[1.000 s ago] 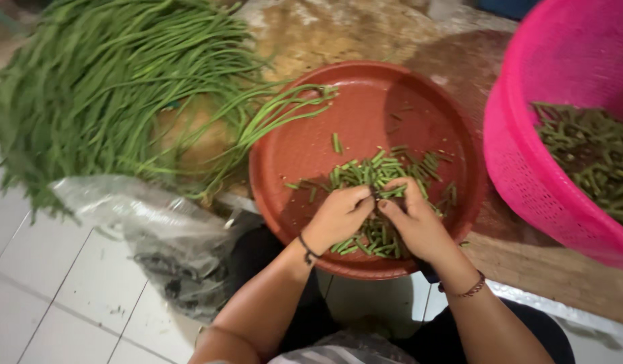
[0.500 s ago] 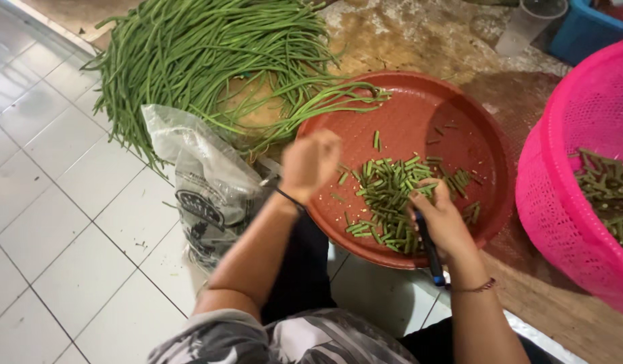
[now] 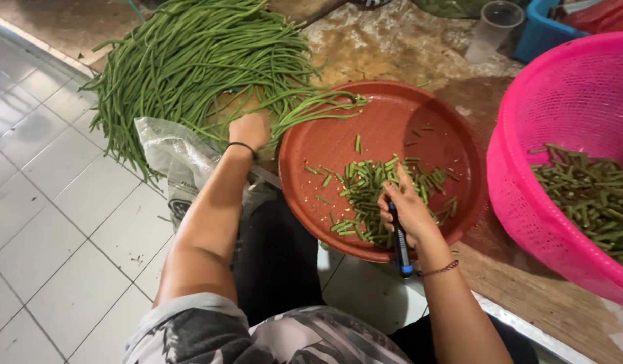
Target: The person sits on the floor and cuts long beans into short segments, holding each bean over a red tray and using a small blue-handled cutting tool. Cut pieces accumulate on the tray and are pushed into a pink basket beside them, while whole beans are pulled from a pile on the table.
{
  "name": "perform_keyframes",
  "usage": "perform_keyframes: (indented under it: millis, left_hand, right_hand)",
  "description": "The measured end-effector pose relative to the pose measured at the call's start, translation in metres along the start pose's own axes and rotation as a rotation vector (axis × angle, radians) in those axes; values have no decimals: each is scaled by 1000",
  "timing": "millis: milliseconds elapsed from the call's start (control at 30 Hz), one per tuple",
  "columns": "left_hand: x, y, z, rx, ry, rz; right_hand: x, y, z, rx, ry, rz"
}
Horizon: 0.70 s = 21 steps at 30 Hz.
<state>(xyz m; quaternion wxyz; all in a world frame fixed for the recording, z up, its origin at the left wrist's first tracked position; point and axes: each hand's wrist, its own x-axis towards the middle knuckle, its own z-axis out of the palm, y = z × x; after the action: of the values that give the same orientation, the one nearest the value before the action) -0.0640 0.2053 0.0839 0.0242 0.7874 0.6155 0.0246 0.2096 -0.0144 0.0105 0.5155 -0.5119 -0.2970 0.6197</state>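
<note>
Left hand (image 3: 249,130) clenched on uncut long beans (image 3: 190,61) piled on the floor, right hand (image 3: 407,209) grasping knife (image 3: 400,243) over chopped pieces (image 3: 372,195) in red tray (image 3: 433,121); pink basket (image 3: 561,121) partly filled, most uncut.

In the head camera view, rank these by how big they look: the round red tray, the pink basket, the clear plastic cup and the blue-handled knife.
1. Pink basket, though cut off by the frame edge and nearer, so unsure against the tray.
2. Round red tray.
3. Blue-handled knife, partly hidden in the right hand.
4. Clear plastic cup, farther away.
</note>
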Motion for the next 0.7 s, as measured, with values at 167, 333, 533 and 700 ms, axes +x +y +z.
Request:
perform_keyframes:
  millis: [167, 333, 533, 700]
  left_hand:
    - [-7, 2, -24, -325, 540, 303]
    - [-45, 29, -72, -301, 607, 520]
    - [-156, 67, -89, 101, 369, 687]
    - [-194, 32, -54, -511, -283, 781]
  right_hand:
    - [-5, -1, 0, -86, -48, -59]
    - [-16, -8, 13, -158, -66, -171]
    - [-41, -19, 31, -99, -142, -311]
    - [-53, -8, 48, -101, -277, -364]
